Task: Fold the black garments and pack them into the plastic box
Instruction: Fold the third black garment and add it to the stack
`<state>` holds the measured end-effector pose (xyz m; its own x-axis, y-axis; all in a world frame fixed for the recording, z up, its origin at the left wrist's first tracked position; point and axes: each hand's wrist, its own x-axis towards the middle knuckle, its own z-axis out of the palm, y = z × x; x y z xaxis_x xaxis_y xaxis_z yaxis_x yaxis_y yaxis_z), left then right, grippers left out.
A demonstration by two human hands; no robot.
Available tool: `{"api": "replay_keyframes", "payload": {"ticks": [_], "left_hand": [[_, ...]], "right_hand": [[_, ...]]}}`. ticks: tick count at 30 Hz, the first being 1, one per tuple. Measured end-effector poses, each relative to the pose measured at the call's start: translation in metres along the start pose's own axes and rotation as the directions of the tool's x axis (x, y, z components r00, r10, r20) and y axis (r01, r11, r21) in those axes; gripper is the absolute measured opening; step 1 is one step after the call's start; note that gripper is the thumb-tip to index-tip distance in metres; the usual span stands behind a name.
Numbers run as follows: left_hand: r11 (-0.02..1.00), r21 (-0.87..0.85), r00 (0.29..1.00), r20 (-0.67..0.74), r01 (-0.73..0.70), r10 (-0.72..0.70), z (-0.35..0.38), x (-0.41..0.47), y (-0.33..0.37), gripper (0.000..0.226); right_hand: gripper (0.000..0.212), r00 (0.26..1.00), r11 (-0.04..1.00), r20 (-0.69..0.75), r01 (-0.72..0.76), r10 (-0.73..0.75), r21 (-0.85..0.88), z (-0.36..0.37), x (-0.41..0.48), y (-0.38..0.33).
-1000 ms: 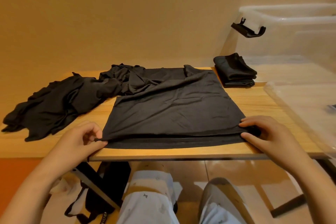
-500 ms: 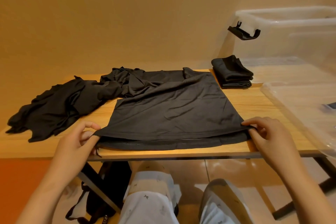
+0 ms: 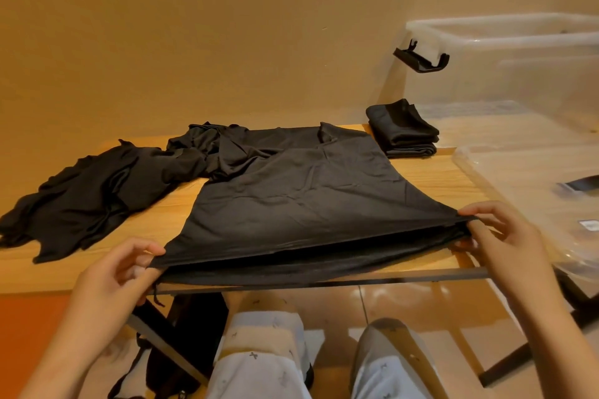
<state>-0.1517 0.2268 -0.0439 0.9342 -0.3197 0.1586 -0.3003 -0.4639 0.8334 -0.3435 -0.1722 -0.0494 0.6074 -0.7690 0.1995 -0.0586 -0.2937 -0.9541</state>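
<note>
A black garment (image 3: 291,197) lies spread across the wooden table (image 3: 434,178). My left hand (image 3: 113,272) pinches its near left hem corner and my right hand (image 3: 499,233) pinches the near right corner. The top layer of the hem is raised off the table between them. A folded black garment (image 3: 402,129) sits at the back right of the table. A crumpled black garment (image 3: 90,191) lies at the left. The clear plastic box (image 3: 518,71) stands at the far right, with a black latch (image 3: 421,60) on its side.
The box's clear lid (image 3: 531,185) lies to the right of the table. A plain wall stands behind the table. My knees are under the near table edge, and a dark bag (image 3: 191,343) lies on the floor beside a table leg.
Both hands have lifted the near hem corners off the table and pulled them wider apart, so the top layer now hangs taut above the lower one.
</note>
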Motion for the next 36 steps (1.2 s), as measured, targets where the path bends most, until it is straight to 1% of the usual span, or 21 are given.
{"api": "replay_keyframes", "payload": {"ticks": [2, 6, 8, 11, 12, 13, 14, 15, 17, 19, 21, 22, 26, 28, 29, 31, 32, 35, 36], "left_hand": [[0.998, -0.063, 0.999, 0.025, 0.028, -0.027, -0.002, -0.003, 0.0, 0.026], [0.974, -0.202, 0.993, 0.077, 0.101, -0.086, -0.001, -0.006, 0.004, 0.014], [0.97, -0.221, 0.994, 0.065, 0.103, -0.091, -0.001, -0.006, 0.003, 0.013], [0.946, -0.305, 0.994, 0.056, 0.11, -0.097, -0.003, -0.005, 0.005, 0.008], [0.932, -0.344, 0.993, 0.06, 0.116, -0.101, -0.005, -0.005, 0.008, 0.022], [0.916, -0.382, 0.992, 0.076, 0.119, -0.098, -0.007, -0.005, 0.01, 0.043], [0.898, -0.421, 0.992, 0.077, 0.127, -0.104, -0.009, -0.005, 0.011, 0.06], [0.87, -0.473, 0.99, 0.062, 0.139, -0.125, -0.01, -0.005, 0.011, 0.071], [0.809, -0.562, 0.984, 0.07, 0.173, -0.161, -0.012, -0.004, 0.006, 0.074], [0.802, -0.567, 0.98, 0.061, 0.189, -0.188, -0.009, -0.004, 0.003, 0.065], [0.771, -0.593, 0.972, 0.106, 0.232, -0.211, -0.007, -0.005, 0.004, 0.041], [0.763, -0.598, 0.969, 0.12, 0.245, -0.217, -0.006, -0.006, 0.005, 0.034], [0.777, -0.58, 0.969, 0.121, 0.245, -0.216, -0.005, -0.008, 0.007, 0.029], [0.789, -0.566, 0.971, 0.128, 0.24, -0.203, -0.006, -0.009, 0.006, 0.03], [0.794, -0.559, 0.971, 0.131, 0.239, -0.2, -0.005, -0.009, 0.006, 0.033], [0.814, -0.53, 0.971, 0.128, 0.238, -0.201, -0.006, -0.009, 0.005, 0.045], [0.823, -0.515, 0.971, 0.126, 0.24, -0.204, -0.007, -0.01, 0.005, 0.051], [0.832, -0.494, 0.967, 0.143, 0.253, -0.21, -0.012, -0.013, 0.004, 0.058], [0.844, -0.469, 0.966, 0.149, 0.258, -0.212, -0.013, -0.014, 0.003, 0.067]], "right_hand": [[0.023, 0.999, 0.999, 0.026, -0.037, 0.037, 0.011, -0.002, -0.003, -0.001], [0.023, 0.999, 0.998, 0.035, 0.015, -0.013, -0.059, -0.003, -0.009, 0.0], [0.023, 1.0, 0.999, 0.03, 0.011, -0.01, -0.033, -0.003, -0.01, -0.002], [0.024, 0.999, 0.999, 0.041, -0.032, 0.031, 0.038, -0.005, -0.009, -0.005], [0.025, 0.998, 0.997, 0.044, -0.041, 0.038, 0.072, -0.006, -0.009, -0.006], [0.025, 0.998, 0.994, 0.046, -0.041, 0.036, 0.102, -0.007, -0.009, -0.007], [0.025, 0.999, 0.991, 0.047, -0.033, 0.027, 0.13, -0.009, -0.009, -0.009], [0.026, 0.999, 0.987, 0.047, -0.023, 0.016, 0.159, -0.01, -0.01, -0.01], [0.027, 0.999, 0.978, 0.048, -0.018, 0.008, 0.207, -0.014, -0.01, -0.011], [0.026, 0.997, 0.975, 0.067, -0.04, 0.026, 0.219, -0.015, -0.011, -0.011], [0.023, 0.995, 0.977, 0.091, -0.062, 0.044, 0.206, -0.015, -0.012, -0.011], [0.022, 0.994, 0.98, 0.102, -0.065, 0.047, 0.188, -0.015, -0.013, -0.01], [0.021, 0.989, 0.987, 0.141, -0.062, 0.042, 0.145, -0.018, -0.015, -0.009], [0.018, 0.987, 0.98, 0.156, -0.07, 0.041, 0.185, -0.02, -0.015, -0.01], [0.013, 0.985, 0.973, 0.169, -0.08, 0.043, 0.218, -0.02, -0.016, -0.012], [0.008, 0.981, 0.959, 0.188, -0.099, 0.049, 0.267, -0.022, -0.017, -0.012], [0.01, 0.98, 0.956, 0.191, -0.103, 0.05, 0.276, -0.023, -0.016, -0.01], [0.022, 0.977, 0.955, 0.2, -0.127, 0.074, 0.269, -0.028, -0.016, -0.006], [0.024, 0.974, 0.954, 0.211, -0.136, 0.079, 0.269, -0.03, -0.016, -0.005]]}}
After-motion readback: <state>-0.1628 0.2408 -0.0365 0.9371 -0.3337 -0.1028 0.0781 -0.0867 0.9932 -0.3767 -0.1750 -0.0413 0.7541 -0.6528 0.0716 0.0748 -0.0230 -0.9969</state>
